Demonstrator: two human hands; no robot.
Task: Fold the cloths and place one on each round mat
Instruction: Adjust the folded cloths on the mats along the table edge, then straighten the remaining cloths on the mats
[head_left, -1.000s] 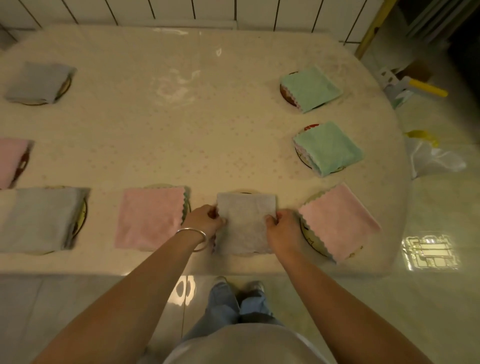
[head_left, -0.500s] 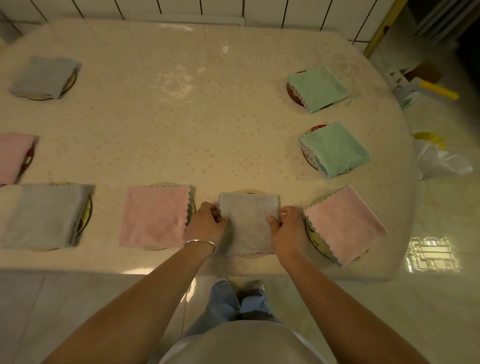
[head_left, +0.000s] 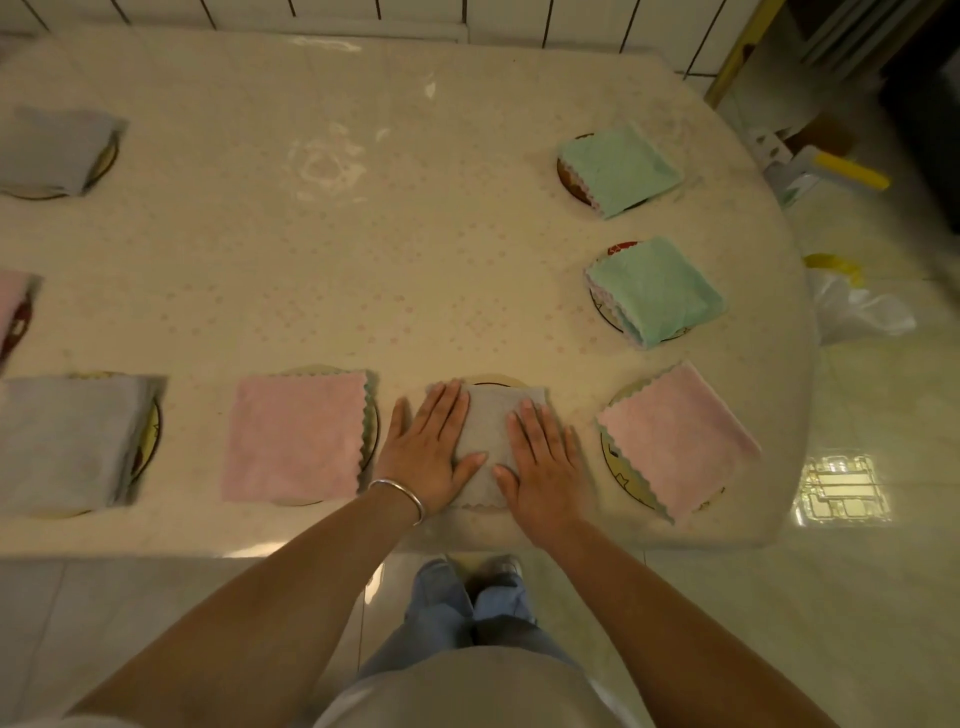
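Note:
A folded grey cloth (head_left: 487, 431) lies on a round mat (head_left: 491, 379) near the table's front edge. My left hand (head_left: 431, 449) lies flat on the cloth's left side, fingers straight. My right hand (head_left: 545, 457) presses flat on its right side. Only the mat's far rim shows. A folded pink cloth (head_left: 296, 434) covers the mat to the left, and another pink cloth (head_left: 675, 441) sits on the mat (head_left: 615, 462) to the right. Two green cloths (head_left: 655, 291) (head_left: 618, 169) rest on mats along the right side.
Grey cloths (head_left: 67, 441) (head_left: 54, 148) and a pink cloth (head_left: 13, 304) lie on mats at the left. The cream table (head_left: 322, 270) ends just in front of my hands. A white plastic bag (head_left: 857, 306) and a yellow-handled object (head_left: 847, 171) lie on the floor at the right.
Both hands let go of the grey cloth's side edges and now lie flat on top of it with straight fingers. The view has shifted slightly.

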